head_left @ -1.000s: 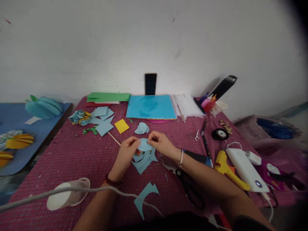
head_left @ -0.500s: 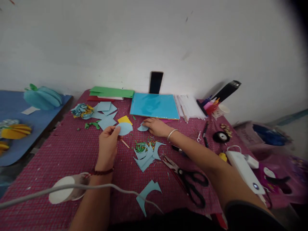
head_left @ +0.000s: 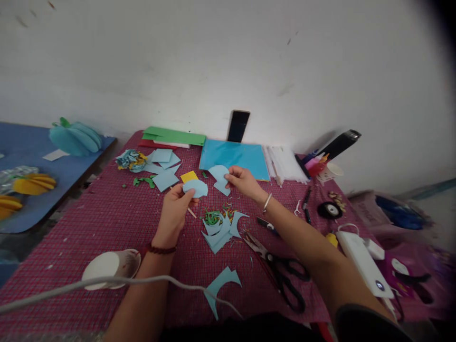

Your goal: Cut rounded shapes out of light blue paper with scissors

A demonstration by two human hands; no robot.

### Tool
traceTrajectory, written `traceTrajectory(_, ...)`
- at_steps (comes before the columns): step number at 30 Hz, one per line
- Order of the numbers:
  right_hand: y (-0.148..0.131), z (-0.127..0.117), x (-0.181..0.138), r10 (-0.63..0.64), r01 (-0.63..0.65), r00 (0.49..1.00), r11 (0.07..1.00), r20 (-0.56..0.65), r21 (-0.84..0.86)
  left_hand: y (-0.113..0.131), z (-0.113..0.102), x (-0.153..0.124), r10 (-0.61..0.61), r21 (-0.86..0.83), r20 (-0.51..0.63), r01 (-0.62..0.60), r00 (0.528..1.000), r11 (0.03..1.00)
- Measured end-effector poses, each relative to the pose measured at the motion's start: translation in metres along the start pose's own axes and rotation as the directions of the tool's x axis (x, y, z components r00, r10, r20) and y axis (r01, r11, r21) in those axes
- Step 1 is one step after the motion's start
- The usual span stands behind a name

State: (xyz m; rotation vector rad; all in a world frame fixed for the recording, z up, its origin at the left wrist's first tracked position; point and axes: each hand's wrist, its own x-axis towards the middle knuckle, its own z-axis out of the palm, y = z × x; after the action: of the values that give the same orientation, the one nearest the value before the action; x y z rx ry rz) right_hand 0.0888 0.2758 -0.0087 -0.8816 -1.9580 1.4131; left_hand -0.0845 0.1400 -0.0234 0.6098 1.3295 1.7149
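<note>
My left hand [head_left: 177, 204] pinches a rounded light-blue paper piece [head_left: 197, 188] between thumb and fingers. To its right, my right hand [head_left: 242, 181] grips another rounded light-blue paper piece [head_left: 218, 172] by its edge, lifted over the table. Just below that piece shows a small blue paper bit [head_left: 222, 188]; whether it is joined to it I cannot tell. A yellow paper square [head_left: 189, 176] lies behind my left hand. Nearer to me are curved blue paper offcuts [head_left: 220, 235] beside green and yellow shreds [head_left: 213, 217]. Black-handled scissors [head_left: 278, 266] rest below my right forearm.
A blue sheet pack [head_left: 235, 159] and a phone [head_left: 238, 125] stand by the wall. Blue paper squares [head_left: 165, 180] lie left. A paper cup [head_left: 103, 268] on its side and a grey cable [head_left: 153, 279] are in front. At right are a tape roll [head_left: 329, 210] and a white power bank [head_left: 363, 263].
My right hand has raised its blue paper piece off the table, turning its round face into view. The left hand still holds its piece. The whole view has shifted slightly.
</note>
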Motion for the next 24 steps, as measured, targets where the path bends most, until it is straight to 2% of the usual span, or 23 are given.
traceTrajectory(3, -0.009, 0.004, -0.014, 0.041, -0.042, 0.999, 0.981, 0.01, 0.189, -0.002, 0.001, -0.003, 0.051, 0.058, 0.042, -0.054, 0.998, 0.997)
traceTrajectory(7, -0.016, 0.009, -0.029, 0.073, -0.072, 0.997, 0.956, 0.009, 0.283, -0.002, 0.006, -0.008, 0.064, 0.045, 0.061, -0.067, 0.996, 0.997)
traceTrajectory(14, -0.018, 0.014, -0.039, 0.081, -0.1, 0.994, 0.945, 0.073, 0.31, -0.006, 0.014, -0.011, -0.061, -0.083, 0.11, 0.07, 0.992, 0.994)
traceTrajectory(19, -0.015, 0.016, -0.042, 0.083, -0.096, 0.995, 0.948, 0.056, 0.303, -0.008, 0.018, -0.014, -0.002, -0.048, 0.176, 0.01, 0.984, 0.999)
traceTrajectory(24, -0.013, 0.016, -0.045, 0.083, -0.071, 0.996, 0.948, -0.026, 0.311, -0.009, 0.021, -0.015, 0.036, 0.001, 0.164, -0.037, 0.986, 0.999)
